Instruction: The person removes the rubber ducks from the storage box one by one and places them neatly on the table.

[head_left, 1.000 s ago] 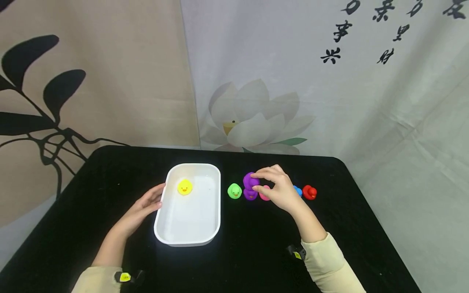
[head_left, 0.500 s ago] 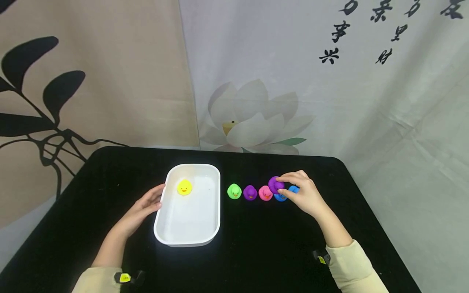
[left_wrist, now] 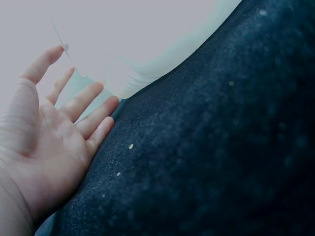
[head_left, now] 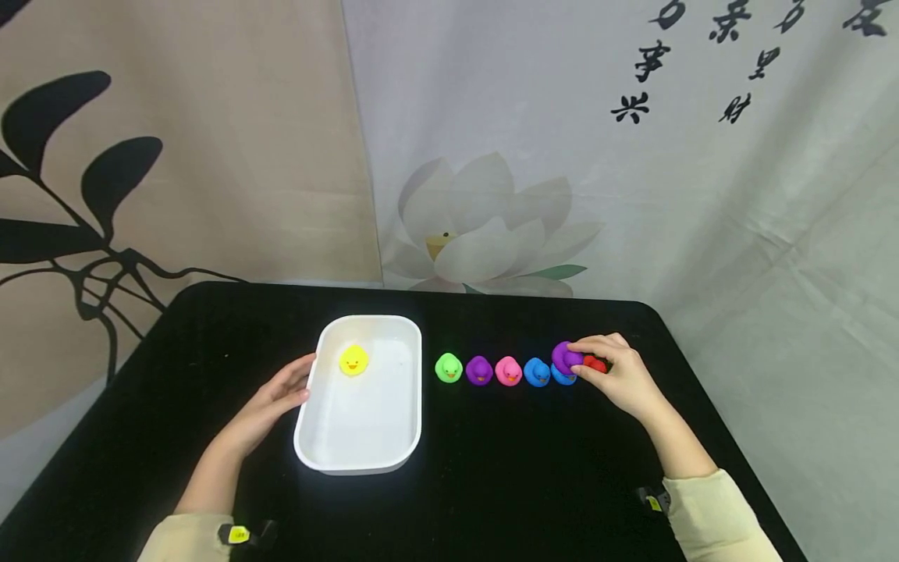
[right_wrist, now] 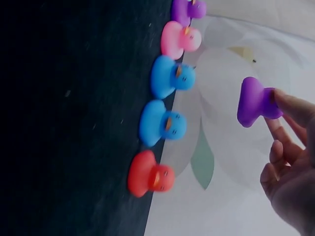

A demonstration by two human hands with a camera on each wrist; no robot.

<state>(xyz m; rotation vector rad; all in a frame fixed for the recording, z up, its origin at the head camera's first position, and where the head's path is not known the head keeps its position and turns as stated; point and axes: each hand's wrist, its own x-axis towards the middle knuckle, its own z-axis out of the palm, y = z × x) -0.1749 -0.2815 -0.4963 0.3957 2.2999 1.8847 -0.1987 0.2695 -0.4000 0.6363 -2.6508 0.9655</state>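
My right hand [head_left: 625, 377] pinches a purple rubber duck [right_wrist: 252, 102] by its head between thumb and fingers, lifted above the table. In the head view that duck overlaps the right one of two blue ducks [head_left: 563, 375], near the red duck [head_left: 595, 364]. My left hand [head_left: 270, 402] rests its fingertips at the left side of a white tray [head_left: 358, 466], fingers fairly straight. Inside the tray, toward the back, sits a yellow duck [head_left: 354, 360]. The left wrist view shows the open palm [left_wrist: 54, 147] beside the tray wall [left_wrist: 162, 69].
Right of the tray a row of ducks stands on the black tablecloth [head_left: 492, 484]: green [head_left: 449, 368], purple [head_left: 479, 371], pink [head_left: 509, 371], a second blue one [head_left: 537, 372], then those near my right hand. A printed curtain [head_left: 492, 117] hangs behind the table.
My right hand has carried the purple duck rightward along the row, from above the standing purple duck to above the right blue one. The left hand and tray have hardly moved.
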